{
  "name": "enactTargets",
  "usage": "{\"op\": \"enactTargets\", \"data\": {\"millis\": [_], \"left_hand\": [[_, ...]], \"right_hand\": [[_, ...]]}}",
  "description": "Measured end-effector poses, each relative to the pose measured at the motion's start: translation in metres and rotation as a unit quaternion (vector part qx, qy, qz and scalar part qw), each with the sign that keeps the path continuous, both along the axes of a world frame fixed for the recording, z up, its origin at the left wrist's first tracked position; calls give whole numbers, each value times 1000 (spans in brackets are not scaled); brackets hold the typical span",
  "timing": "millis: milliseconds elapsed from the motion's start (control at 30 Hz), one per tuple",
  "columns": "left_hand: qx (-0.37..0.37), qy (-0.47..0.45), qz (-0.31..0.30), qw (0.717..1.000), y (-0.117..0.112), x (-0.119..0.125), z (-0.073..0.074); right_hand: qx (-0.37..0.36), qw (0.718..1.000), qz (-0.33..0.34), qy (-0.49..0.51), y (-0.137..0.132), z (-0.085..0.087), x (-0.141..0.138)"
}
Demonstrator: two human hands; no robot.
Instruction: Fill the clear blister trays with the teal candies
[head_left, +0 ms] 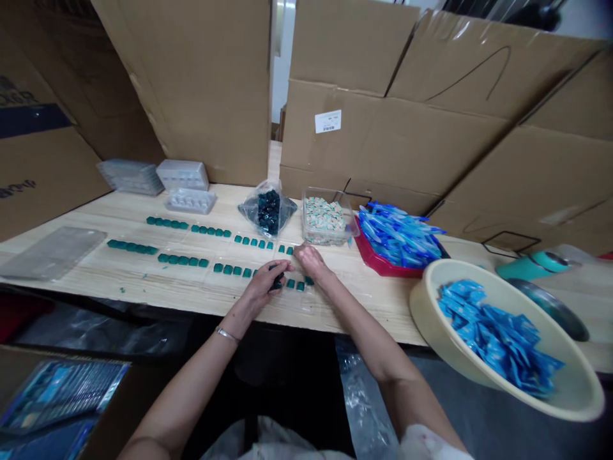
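My left hand is curled around several small dark green pieces, just above the front row. Close beside it, my right hand has its fingers pressed together at the right end of the back row; what they hold, if anything, is hidden. Small green square pieces lie in two rows along the table, the back row and the front row, in groups on what look like clear plastic trays. Behind the rows, an open clear bag holds many more dark green pieces.
A clear tub of small pale pieces and a red tray of blue packets stand at the back. At right are a cream basin of blue packets, a teal bottle and a metal dish. Clear plastic trays and cardboard border the table.
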State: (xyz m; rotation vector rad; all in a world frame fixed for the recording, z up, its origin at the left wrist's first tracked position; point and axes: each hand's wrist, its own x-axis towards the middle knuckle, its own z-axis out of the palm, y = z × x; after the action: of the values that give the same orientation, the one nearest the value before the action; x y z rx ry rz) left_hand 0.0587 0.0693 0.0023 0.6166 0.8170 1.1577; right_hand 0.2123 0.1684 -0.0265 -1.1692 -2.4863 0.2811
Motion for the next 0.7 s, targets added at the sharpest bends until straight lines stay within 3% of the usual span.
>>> {"op": "enactTargets", "data": {"millis": [133, 267, 400, 567, 700], "left_hand": [[-29, -74, 18, 997, 5, -4, 4], [-70, -136, 38, 987, 6, -9, 5], [-87, -159, 32, 983, 3, -9, 3], [-92, -142, 20, 985, -3, 1, 4], [-54, -76, 13, 996, -8, 7, 8]], "right_hand": [[9, 1000, 7, -9, -11, 11, 3], [35, 997, -9, 69, -32, 26, 30], [-28, 994, 22, 102, -63, 33, 57], [-17, 996, 8, 83, -86, 20, 53], [-54, 977, -56, 197, -81, 6, 49]]}}
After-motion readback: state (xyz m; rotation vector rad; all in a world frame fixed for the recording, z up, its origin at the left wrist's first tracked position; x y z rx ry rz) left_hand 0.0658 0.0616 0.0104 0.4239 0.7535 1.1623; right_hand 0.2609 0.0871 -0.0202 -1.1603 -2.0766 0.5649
